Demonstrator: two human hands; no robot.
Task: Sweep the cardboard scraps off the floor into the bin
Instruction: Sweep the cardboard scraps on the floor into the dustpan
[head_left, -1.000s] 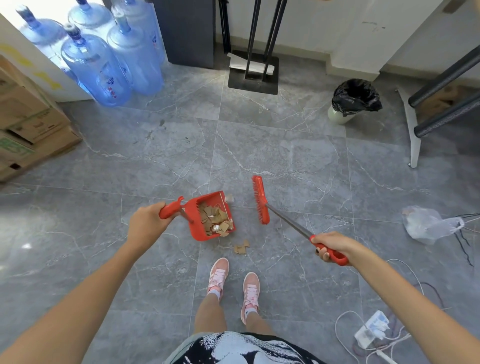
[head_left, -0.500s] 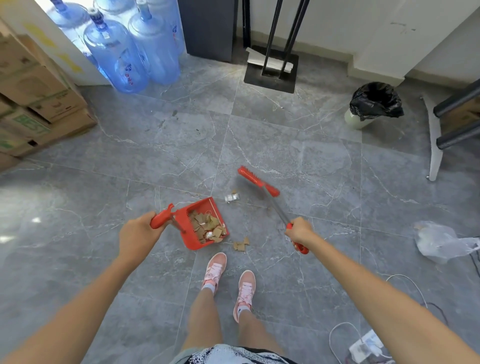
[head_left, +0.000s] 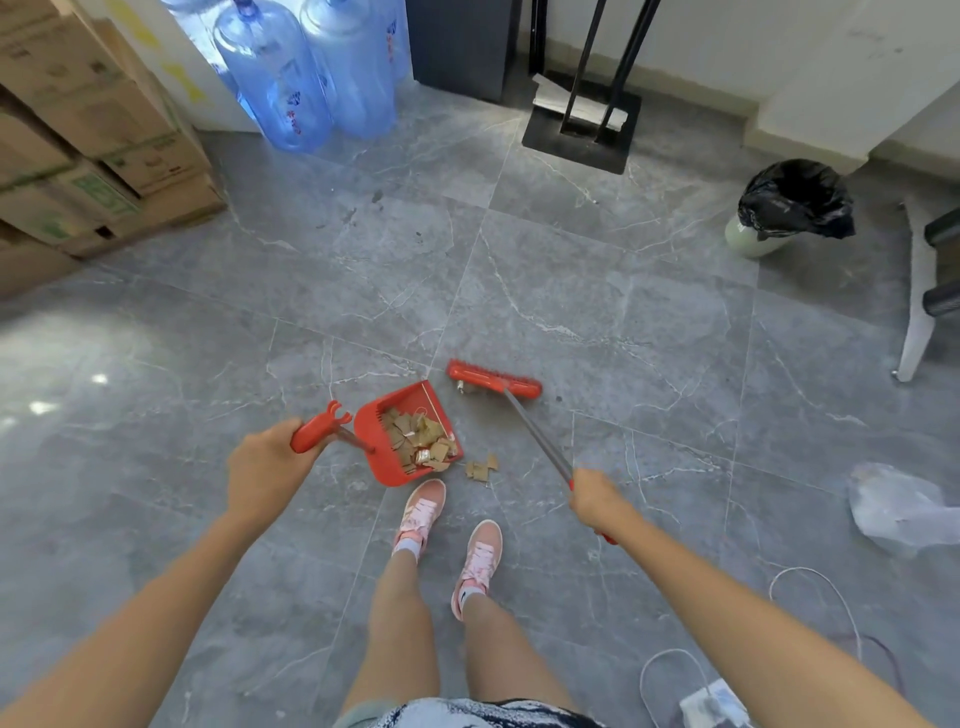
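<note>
**Cardboard scraps: most in pan, few left, bin not reached**

Landmark = dustpan (head_left: 410, 434). Left hand (head_left: 265, 467), just left of it, is closed round the dustpan handle (head_left: 319, 434). Cardboard scraps (head_left: 421, 441) are mostly piled inside. A small loose cluster (head_left: 480, 467) lies just right of its mouth. A pale bit sits beyond the dustpan, touching the broom head (head_left: 493, 379). Right hand (head_left: 597, 501), further right, is wrapped round the broom handle. Bin (head_left: 789, 208) is far right, well apart. Left, by my read: sweep the strays, then dump.

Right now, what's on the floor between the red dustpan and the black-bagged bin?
In the head view, the broom head with a small scrap beside it sits just past the dustpan; beyond it, bare grey tile up to the bin.
</note>
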